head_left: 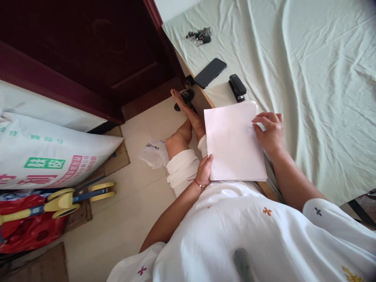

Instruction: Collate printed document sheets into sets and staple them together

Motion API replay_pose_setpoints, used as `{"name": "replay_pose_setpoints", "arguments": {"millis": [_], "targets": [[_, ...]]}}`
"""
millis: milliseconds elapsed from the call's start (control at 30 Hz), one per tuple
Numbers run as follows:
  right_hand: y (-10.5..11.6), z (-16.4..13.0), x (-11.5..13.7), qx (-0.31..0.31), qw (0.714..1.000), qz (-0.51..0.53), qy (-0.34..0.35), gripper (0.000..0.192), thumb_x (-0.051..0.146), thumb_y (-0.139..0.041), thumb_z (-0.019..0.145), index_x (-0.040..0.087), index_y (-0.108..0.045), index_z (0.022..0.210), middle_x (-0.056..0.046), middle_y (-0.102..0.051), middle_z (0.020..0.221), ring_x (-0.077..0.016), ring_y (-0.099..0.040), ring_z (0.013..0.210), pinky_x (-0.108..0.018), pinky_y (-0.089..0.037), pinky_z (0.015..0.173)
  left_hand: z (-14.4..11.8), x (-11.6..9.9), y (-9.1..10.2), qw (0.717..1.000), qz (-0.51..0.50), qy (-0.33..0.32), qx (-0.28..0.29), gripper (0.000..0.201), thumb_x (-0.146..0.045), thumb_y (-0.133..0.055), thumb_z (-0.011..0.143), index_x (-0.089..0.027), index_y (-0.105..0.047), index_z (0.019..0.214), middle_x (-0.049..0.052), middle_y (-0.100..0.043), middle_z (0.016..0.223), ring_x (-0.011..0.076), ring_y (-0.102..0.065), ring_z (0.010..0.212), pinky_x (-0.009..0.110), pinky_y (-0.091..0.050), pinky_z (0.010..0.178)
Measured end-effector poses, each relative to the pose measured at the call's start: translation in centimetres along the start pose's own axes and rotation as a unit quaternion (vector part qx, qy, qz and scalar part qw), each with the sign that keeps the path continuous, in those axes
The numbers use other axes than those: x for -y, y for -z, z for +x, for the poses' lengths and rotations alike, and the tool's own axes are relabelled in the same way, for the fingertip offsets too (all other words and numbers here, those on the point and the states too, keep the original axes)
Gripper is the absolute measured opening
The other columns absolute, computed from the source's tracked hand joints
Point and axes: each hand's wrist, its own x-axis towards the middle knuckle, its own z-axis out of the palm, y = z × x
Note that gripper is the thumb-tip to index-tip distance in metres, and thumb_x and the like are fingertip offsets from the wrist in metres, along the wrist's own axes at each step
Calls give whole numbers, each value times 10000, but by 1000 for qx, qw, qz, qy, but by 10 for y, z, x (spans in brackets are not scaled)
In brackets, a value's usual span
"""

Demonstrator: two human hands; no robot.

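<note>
A stack of white paper sheets [235, 143] lies over my lap and reaches the bed's edge, its sheets slightly fanned at the upper right corner. My left hand [205, 170] grips the lower left side of the stack, thumb on top and fingers hidden underneath. Over the right edge of the paper, my right hand [270, 129] has loosely bent fingers, with a gap between thumb and forefinger; their tips are over the top sheet. A black stapler [237, 87] rests on the bed just beyond the paper. Beside it is a dark smartphone [210, 73].
A bunch of keys [202, 36] lies farther back on the pale green bedsheet [323, 98]. On the tiled floor [141, 172] is a clear plastic bag [155, 153]. To the left are a large white sack [58, 152], a yellow-and-blue wheeled toy [63, 199] and a dark red door [88, 47].
</note>
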Motion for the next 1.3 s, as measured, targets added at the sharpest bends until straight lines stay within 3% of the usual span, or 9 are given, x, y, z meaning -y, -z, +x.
{"name": "replay_pose_setpoints", "arguments": {"millis": [167, 267, 400, 600, 800, 900, 967, 1167, 1300], "targets": [[3, 1, -1, -27, 999, -17, -8, 119, 211, -692, 848, 256, -772, 924, -107, -676, 1197, -342, -592, 1125, -607, -501, 1022, -2, -2, -2, 1000, 8, -1, 5, 580, -625, -901, 680, -149, -808, 998, 122, -838, 1024, 341, -759, 1101, 447, -564, 1014], [13, 4, 2, -64, 996, 37, -50, 128, 256, -705, 833, 260, -765, 946, -106, -665, 1217, -324, -605, 1133, -527, -569, 911, -4, -6, -5, 1000, 21, 1, 6, 596, -631, -909, 662, -150, -809, 999, 112, -840, 985, 339, -770, 1051, 453, -578, 983], [29, 4, -1, -56, 971, 163, -164, 100, 313, -692, 847, 244, -739, 901, -53, -705, 954, -219, -670, 850, -400, -612, 737, -8, -15, -8, 1000, 20, 23, -3, 611, -639, -933, 608, -149, -806, 949, 114, -837, 928, 360, -770, 1051, 464, -589, 960], [58, -21, -13, 91, 873, 296, -376, 337, 534, -776, 898, 202, -719, 888, -77, -752, 787, -188, -723, 696, -299, -627, 606, -15, -34, -6, 996, -11, 72, -50, 547, -532, -1006, 489, -156, -767, 806, 77, -810, 781, 328, -793, 890, 429, -615, 873], [71, -42, 3, 240, 755, 421, -442, 652, 789, -739, 816, 162, -768, 995, -144, -805, 914, -214, -782, 773, -285, -664, 675, -26, -48, -5, 992, -4, 110, -64, 540, -471, -1004, 518, -130, -770, 865, 52, -790, 750, 240, -756, 693, 364, -607, 723], [63, -40, 12, 256, 691, 509, -445, 681, 802, -801, 732, 171, -769, 985, -130, -813, 930, -219, -791, 796, -287, -665, 700, -28, -49, -7, 993, 15, 103, -54, 551, -500, -999, 522, -133, -769, 863, 50, -785, 739, 235, -745, 683, 356, -597, 712], [58, -37, 16, 246, 667, 549, -440, 663, 759, -874, 666, 178, -769, 966, -120, -817, 940, -236, -798, 824, -301, -668, 710, -29, -46, -8, 995, 46, 77, -33, 546, -547, -971, 578, -137, -774, 881, 56, -792, 762, 245, -754, 737, 352, -591, 741], [42, -28, 29, 224, 670, 540, -457, 486, 381, -1037, 532, 163, -791, 889, -86, -816, 884, -244, -784, 762, -336, -668, 725, -25, -36, 1, 981, 185, -42, 46, 512, -650, -776, 838, -168, -799, 1009, 54, -815, 908, 222, -743, 873, 304, -555, 795], [40, -11, 32, 171, 751, 512, -381, 407, 421, -1020, 541, 178, -763, 744, -51, -794, 799, -212, -740, 656, -322, -635, 613, -3, -52, -2, 977, 183, -88, 58, 497, -625, -801, 827, -163, -807, 1008, 61, -817, 905, 226, -747, 885, 312, -568, 805]]}}
